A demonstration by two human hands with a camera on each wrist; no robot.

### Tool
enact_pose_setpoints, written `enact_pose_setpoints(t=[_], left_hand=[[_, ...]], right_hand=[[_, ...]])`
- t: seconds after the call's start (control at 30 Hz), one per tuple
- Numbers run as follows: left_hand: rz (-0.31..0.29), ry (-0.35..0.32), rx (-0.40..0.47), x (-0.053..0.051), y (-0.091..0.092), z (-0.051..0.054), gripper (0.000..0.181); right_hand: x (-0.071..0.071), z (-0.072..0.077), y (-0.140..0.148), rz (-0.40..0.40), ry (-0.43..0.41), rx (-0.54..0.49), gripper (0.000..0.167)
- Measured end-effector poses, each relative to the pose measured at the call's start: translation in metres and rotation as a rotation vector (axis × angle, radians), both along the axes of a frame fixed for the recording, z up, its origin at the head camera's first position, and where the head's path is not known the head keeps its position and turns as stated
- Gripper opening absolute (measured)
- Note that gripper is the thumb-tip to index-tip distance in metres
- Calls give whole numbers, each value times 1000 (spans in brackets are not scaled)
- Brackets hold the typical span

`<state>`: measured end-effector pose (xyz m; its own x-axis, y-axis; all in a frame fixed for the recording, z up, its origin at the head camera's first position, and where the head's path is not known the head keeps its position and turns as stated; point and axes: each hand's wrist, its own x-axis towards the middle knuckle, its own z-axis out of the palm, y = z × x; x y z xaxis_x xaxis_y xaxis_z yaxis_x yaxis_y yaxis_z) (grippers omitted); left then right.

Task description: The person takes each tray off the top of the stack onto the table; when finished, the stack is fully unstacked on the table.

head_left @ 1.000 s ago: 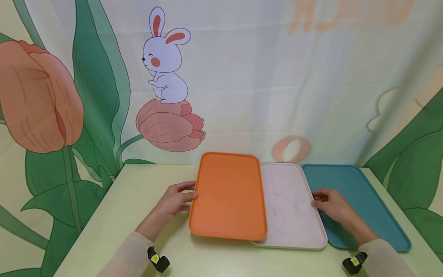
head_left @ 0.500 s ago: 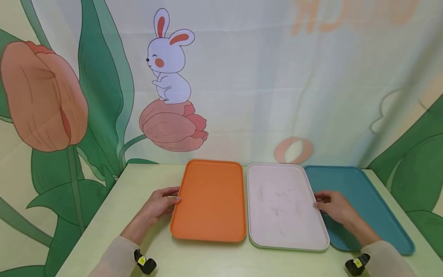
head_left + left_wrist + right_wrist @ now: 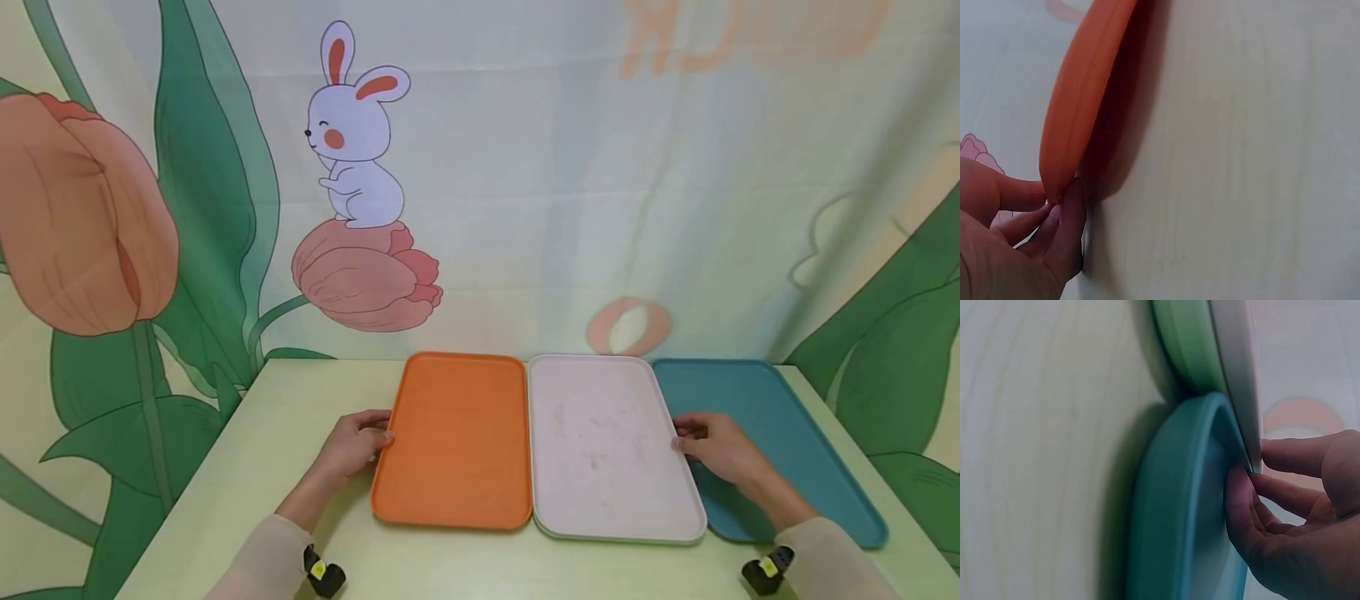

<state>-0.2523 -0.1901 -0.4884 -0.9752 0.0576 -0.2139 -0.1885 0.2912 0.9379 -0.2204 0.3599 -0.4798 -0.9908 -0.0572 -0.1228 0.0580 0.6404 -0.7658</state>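
An orange tray point(image 3: 453, 442) lies on the left of a row of trays. My left hand point(image 3: 351, 446) pinches its left rim between thumb and fingers, and in the left wrist view that rim stands slightly above the table. In the middle, a pale pinkish-white tray point(image 3: 611, 450) rests on a green tray point(image 3: 1191, 347), which shows only as a thin edge in the head view. My right hand point(image 3: 716, 450) pinches the pale tray's right rim, with the fingertips just over the teal tray point(image 3: 787, 450). Whether the green rim is also gripped, I cannot tell.
The light wooden table point(image 3: 285, 417) extends left of the trays and in front of them. Directly behind it hangs a printed cloth point(image 3: 510, 167) with a rabbit and tulips. Each wrist wears a small black camera point(image 3: 324, 575).
The orange tray has moved left and down, off the pale tray it overlapped, with my left hand on its rim. My right hand keeps its place on the pale tray.
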Motion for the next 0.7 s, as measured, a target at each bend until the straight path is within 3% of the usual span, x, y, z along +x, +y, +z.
enact_pose_setpoints(t=[0.13, 0.4, 0.57, 0.7], left_hand=[[-12, 49, -107, 2, 3, 1, 42], [-46, 155, -436, -2, 11, 5, 44], [-96, 133, -462, -1, 10, 13, 47], [-47, 185, -423, 1, 10, 24, 50]], right_hand=[[0, 0, 1, 5, 6, 4, 44], [1, 1, 3, 5, 21, 17, 44], [2, 0, 2, 0, 20, 20, 43], [1, 1, 1, 5, 23, 15, 44]])
